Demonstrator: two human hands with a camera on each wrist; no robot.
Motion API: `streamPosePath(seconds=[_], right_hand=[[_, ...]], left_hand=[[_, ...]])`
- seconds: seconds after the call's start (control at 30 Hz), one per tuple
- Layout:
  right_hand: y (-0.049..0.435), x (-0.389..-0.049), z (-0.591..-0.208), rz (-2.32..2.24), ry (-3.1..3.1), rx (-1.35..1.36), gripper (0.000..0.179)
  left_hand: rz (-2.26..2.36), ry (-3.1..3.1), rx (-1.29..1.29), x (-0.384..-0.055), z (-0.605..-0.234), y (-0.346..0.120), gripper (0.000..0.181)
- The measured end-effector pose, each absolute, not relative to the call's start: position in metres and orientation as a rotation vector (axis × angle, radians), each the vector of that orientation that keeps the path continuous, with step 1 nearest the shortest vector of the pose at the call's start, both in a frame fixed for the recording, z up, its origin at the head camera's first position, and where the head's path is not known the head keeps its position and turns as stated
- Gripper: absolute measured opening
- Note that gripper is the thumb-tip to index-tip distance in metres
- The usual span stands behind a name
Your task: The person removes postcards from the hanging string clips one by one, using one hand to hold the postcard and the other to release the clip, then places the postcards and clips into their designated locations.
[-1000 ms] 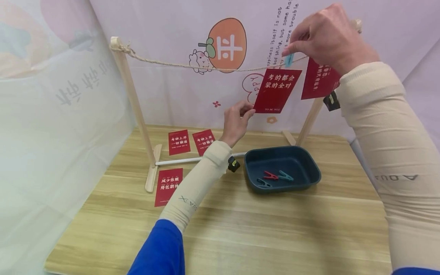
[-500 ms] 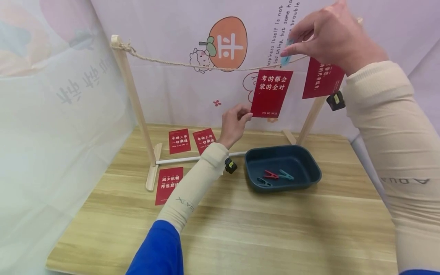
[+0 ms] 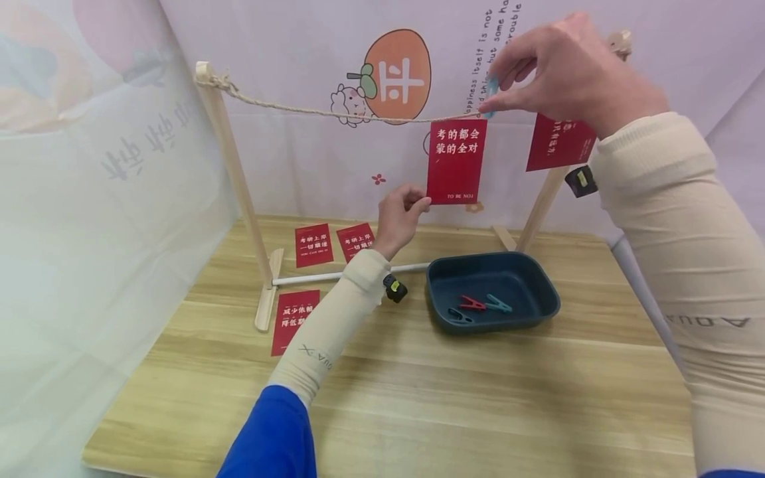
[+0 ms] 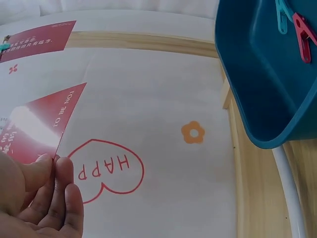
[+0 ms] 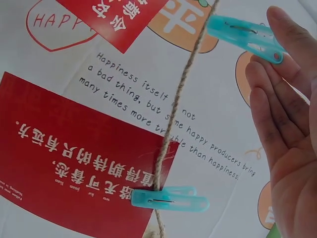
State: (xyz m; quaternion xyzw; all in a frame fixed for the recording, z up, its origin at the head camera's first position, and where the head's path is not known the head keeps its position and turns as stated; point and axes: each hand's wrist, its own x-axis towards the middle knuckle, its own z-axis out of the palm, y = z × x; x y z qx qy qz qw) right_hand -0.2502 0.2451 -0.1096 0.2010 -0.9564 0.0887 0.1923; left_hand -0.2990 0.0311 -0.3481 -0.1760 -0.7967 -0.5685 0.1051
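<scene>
Three red cards (image 3: 313, 245) lie toward the left edge of the worktop (image 3: 478, 398); wood grain shows to its near edge. The left hand (image 3: 398, 222), thumb against fingers, pinches an upright card (image 3: 455, 169) by its lower left corner near the rope (image 3: 329, 114); the right hand (image 3: 564, 76) pinches a blue clothespin (image 5: 242, 34) at the rope. Near the far edge, a tray (image 3: 502, 324) holds three small clothespins (image 3: 472, 303).

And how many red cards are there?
5: the held card in the left hand, the clipped card on the rope, and on the table a back card, its neighbour and a nearer card. Any underneath would be hidden.
</scene>
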Motion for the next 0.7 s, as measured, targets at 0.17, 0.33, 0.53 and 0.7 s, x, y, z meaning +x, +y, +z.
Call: streamPosePath(seconds=[0.17,0.33,0.53,0.7], right_hand=[[0.246,-0.248,-0.116,0.234,-2.691,0.576,0.05],[0.249,-0.247,-0.126,0.263,-2.693,0.616,0.047],[0.254,-0.246,-0.137,0.256,-2.709,0.638,0.047],[0.257,-0.246,-0.147,0.279,-2.729,0.646,0.046]], left_hand=[[-1.712,-2.347,-0.51,-0.299,-0.349,0.028,0.017],[-1.71,-2.364,-0.506,-0.297,-0.348,0.023,0.019],[-1.752,-2.399,-0.453,-0.297,-0.347,0.018,0.021],[-1.789,-2.384,-0.442,-0.296,-0.347,0.015,0.021]])
